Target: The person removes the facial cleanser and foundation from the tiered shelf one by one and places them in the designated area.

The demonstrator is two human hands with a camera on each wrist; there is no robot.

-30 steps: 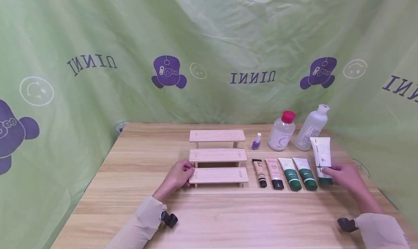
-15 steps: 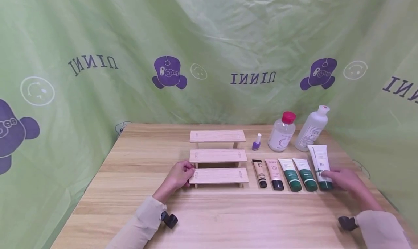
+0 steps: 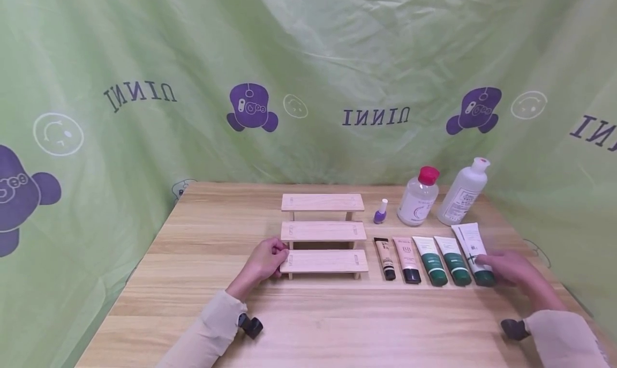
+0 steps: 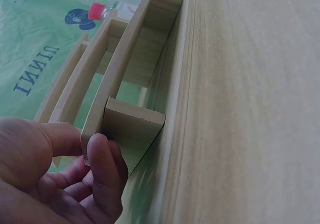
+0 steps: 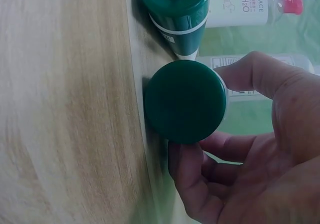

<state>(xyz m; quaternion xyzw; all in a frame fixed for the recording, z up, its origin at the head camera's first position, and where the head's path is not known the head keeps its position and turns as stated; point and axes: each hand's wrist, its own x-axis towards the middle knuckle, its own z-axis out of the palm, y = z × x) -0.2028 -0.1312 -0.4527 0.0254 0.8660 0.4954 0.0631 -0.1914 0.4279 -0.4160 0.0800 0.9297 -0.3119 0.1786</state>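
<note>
A person's left hand (image 3: 264,261) pinches the left end of the lowest step of a pale three-step wooden rack (image 3: 323,261), mid-table, as it did a second ago. To the right, the right hand (image 3: 506,267), fingers curled round the dark green cap end of a white squeeze tube (image 3: 472,245), has lowered it flat onto the wooden table (image 3: 202,261), last in the row of tubes near the right edge.

Cream sleeves (image 3: 212,330), black wrist cameras (image 3: 250,325)
</note>
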